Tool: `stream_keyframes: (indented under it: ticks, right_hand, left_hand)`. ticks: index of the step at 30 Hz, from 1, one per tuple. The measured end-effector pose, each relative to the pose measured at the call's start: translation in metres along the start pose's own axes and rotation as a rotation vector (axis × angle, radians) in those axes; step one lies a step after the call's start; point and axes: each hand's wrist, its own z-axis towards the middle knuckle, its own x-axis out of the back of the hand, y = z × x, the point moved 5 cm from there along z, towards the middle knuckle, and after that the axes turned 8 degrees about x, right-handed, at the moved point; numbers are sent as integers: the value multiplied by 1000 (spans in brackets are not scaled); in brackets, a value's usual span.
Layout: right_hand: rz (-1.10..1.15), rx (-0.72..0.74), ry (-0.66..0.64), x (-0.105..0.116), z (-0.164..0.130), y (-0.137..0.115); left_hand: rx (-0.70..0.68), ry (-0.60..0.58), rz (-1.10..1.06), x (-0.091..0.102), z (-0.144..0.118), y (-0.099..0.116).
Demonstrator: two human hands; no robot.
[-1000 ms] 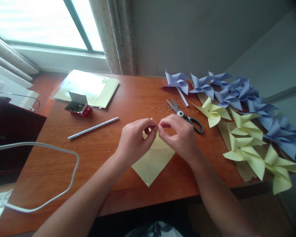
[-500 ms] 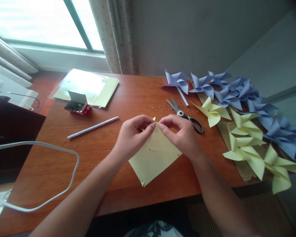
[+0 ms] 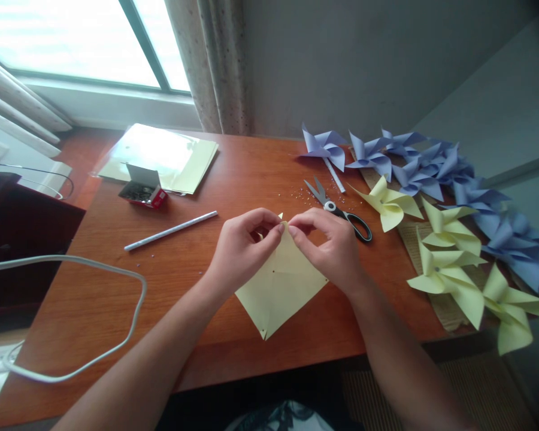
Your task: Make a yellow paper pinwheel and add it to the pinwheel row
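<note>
paper: yellow paper square (image 3: pixel 281 287) flat on the worktop (image 3: pixel 233 173), turned like a diamond; near corner points at the worktop's front edge, far corner lifted between both hands
left hand: left hand (image 3: pixel 242 248) sits on the paper's left-far edge, thumb and forefinger pinched together on the lifted far corner
right hand: right hand (image 3: pixel 332 248) on the paper's right-far edge, fingertips also pinched on that corner, touching the left fingertips
key relation: the pinch point is at the paper's far tip; the rest of the sheet trails from there toward the person, long diagonal running near-far; both hands equally close, one on each side of that diagonal
centre mark: small dark dot at the paper's middle, just nearer than the fingertips
scissors: scissors (image 3: pixel 339 209) just beyond-right of the paper, near the right hand, not touched
straw: white straw (image 3: pixel 170 230) left-far of the paper, well apart from the left hand
pinwheels: yellow pinwheels (image 3: pixel 444 251) right of the paper along the worktop's edge
</note>
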Motion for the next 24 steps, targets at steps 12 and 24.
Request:
stream_keyframes:
  ticks: [12,24]
  right_hand:
    - [-147,217,44,-3,-4,-8]
    - [-294,333,50,-5,-7,-13]
  left_hand:
    - [-5,85,37,3,-1,-3]
    - [-185,210,251,3,-6,11]
